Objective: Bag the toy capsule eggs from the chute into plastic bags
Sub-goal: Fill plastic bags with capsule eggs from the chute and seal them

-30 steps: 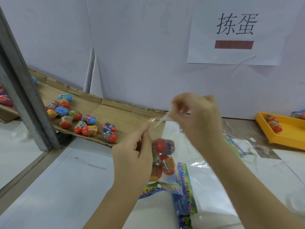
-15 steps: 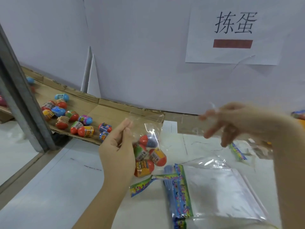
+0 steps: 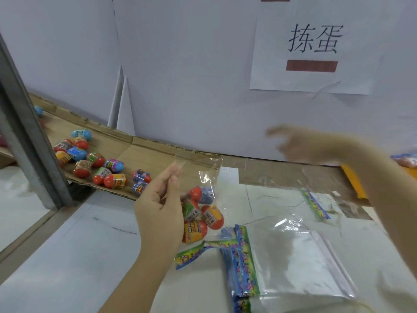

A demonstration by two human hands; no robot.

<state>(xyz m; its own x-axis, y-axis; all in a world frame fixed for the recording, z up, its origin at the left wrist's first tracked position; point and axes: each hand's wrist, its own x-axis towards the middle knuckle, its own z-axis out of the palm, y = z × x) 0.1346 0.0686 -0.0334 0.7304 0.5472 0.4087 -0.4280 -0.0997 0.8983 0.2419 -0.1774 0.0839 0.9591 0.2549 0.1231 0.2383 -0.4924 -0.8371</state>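
My left hand (image 3: 161, 206) pinches the top of a clear plastic bag (image 3: 203, 175) between thumb and fingers. Several capsule eggs (image 3: 200, 213) hang inside it, just above the white table. A colourful header strip (image 3: 191, 251) dangles from the bag's bottom. My right hand (image 3: 300, 145) is raised to the right near the wall, blurred, fingers loosely spread and holding nothing. More capsule eggs (image 3: 99, 166) lie loose on the cardboard chute (image 3: 146, 157) at the left.
A stack of empty bags (image 3: 286, 260) with colourful headers lies on the white table at lower right. A yellow tray (image 3: 354, 184) sits at the right behind my arm. A grey metal post (image 3: 29, 141) stands at the left. A paper sign (image 3: 313, 46) hangs on the wall.
My right hand let go of the bag's top and swung away to the right. My left hand lowered the filled bag and keeps holding it alone.
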